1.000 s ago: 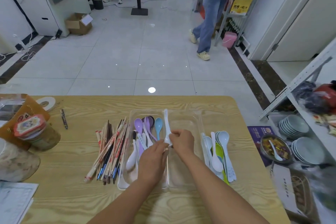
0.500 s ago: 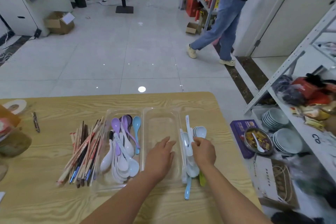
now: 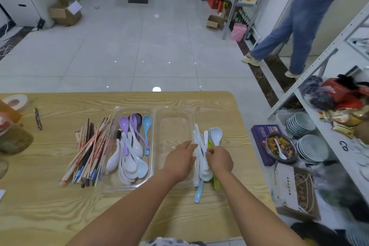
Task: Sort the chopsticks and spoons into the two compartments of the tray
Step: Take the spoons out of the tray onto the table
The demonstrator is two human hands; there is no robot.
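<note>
A clear two-compartment tray [image 3: 153, 111] lies on the wooden table. Its left compartment holds several spoons [image 3: 131, 152], white, purple and blue; its right compartment [image 3: 173, 126] holds nothing. A heap of chopsticks [image 3: 89, 150] lies on the table against the tray's left side. A pile of loose spoons [image 3: 214, 136], mostly white, lies just right of the tray. My right hand [image 3: 219, 161] rests on that pile and pinches a white spoon handle. My left hand [image 3: 180, 159] hovers over the right compartment, its straight fingers touching the pile's left edge.
A pen [image 3: 38, 119], a tape roll [image 3: 15, 102] and a jar [image 3: 14, 138] sit at the table's left. Right of the table are a purple box [image 3: 263, 136], a food bowl [image 3: 279, 147] and a shelf with stacked plates [image 3: 312, 149]. A person [image 3: 299, 26] walks beyond.
Both hands left the tray's middle, where they held a white spoon, and moved right to the loose spoon pile. My view also swung right.
</note>
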